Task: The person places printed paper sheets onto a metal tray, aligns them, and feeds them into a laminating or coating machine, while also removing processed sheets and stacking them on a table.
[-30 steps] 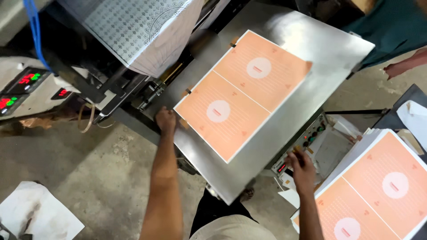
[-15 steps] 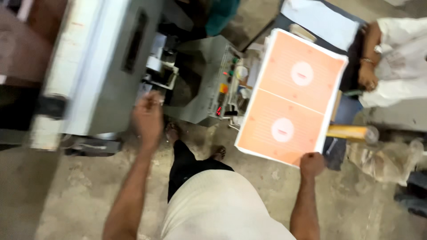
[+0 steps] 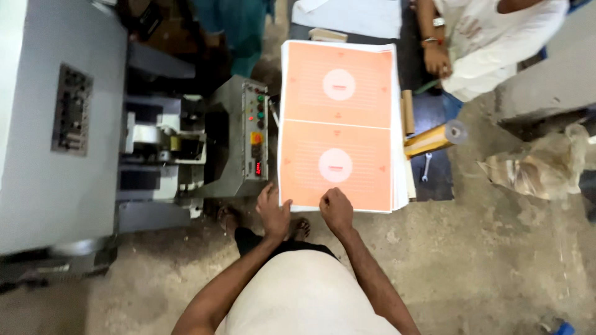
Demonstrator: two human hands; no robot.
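Both hands rest at the near edge of a stack of orange printed sheets [image 3: 337, 127]. The left hand [image 3: 273, 211] lies at the stack's near left corner, fingers loosely together and pointing far, touching the paper's edge. The right hand [image 3: 336, 209] is curled over the near edge close to the middle, knuckles up; whether it pinches the top sheet or only presses on it cannot be told.

The stack lies lengthwise, running from the person away to the far side. The top sheet is flat and matte, bearing two orange panels, each with a pale round patch at its centre, and a thin white margin all round. The white edges of the sheets beneath show along the right side, slightly uneven.

Just left of the stack stands a grey metal control box [image 3: 243, 139] with coloured round buttons, part of a larger grey machine [image 3: 56, 124] that fills the left of the scene. Just right of the stack a yellow roll [image 3: 429, 139] juts out at a slant, and a small spanner [image 3: 426, 166] lies near it. At the far right sits another person in a white garment [image 3: 490, 43], one hand [image 3: 436, 60] near the stack's far right corner.

Rough, stained concrete floor [image 3: 496, 260] lies open on the near right.
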